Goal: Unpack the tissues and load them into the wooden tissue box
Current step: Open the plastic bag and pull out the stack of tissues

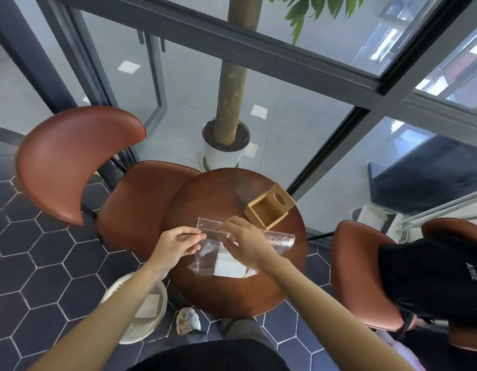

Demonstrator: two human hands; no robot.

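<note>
My left hand point(178, 243) and right hand point(245, 241) both pinch the mouth of the clear plastic bag point(218, 253); white tissues point(229, 266) lie inside, below my right palm. Slippery film, soft light stack: grip the edges. Open wooden tissue box point(269, 207) sits just beyond my right fingers

On the round table point(205, 199): 1 wooden tissue box point(269, 207), 1 clear plastic bag point(232, 247), 1 tissue stack point(229, 267). 2 hands; 3 brown chairs beside it.
</note>
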